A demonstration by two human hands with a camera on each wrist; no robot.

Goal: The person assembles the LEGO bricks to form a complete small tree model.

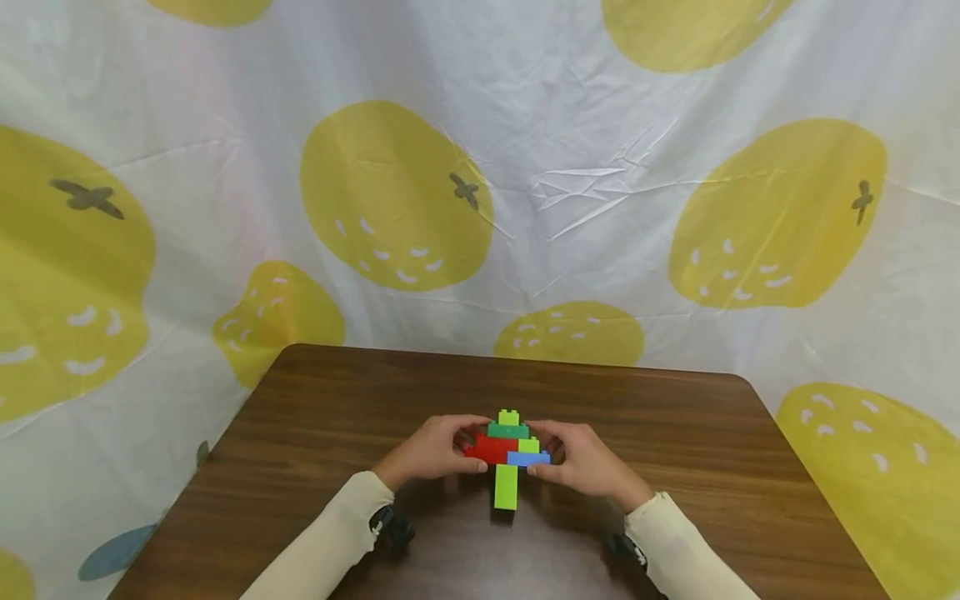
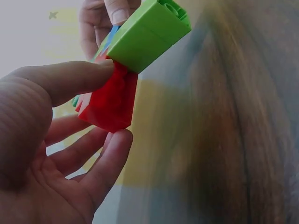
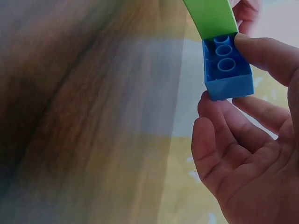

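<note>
Between both hands is a stack of joined toy bricks. A red brick [image 1: 491, 450] and a blue brick [image 1: 527, 458] form its wide middle. Above them sit a small lime brick [image 1: 528, 445], a dark green brick [image 1: 508, 431] and a lime top brick [image 1: 509, 417]. A lime stem [image 1: 506, 487] extends below. My left hand [image 1: 431, 450] holds the red side, thumb in front and fingers behind. The blue side is pinched by my right hand [image 1: 588, 458]. In the right wrist view, the hollow underside of the blue brick [image 3: 227, 65] shows.
The build is over a dark brown wooden table [image 1: 360, 392] with rounded far corners. Behind it hangs a pale curtain [image 1: 562, 208] printed with yellow fruit. Dark devices [image 1: 393, 529] are strapped to both wrists, below cream sleeves [image 1: 330, 533].
</note>
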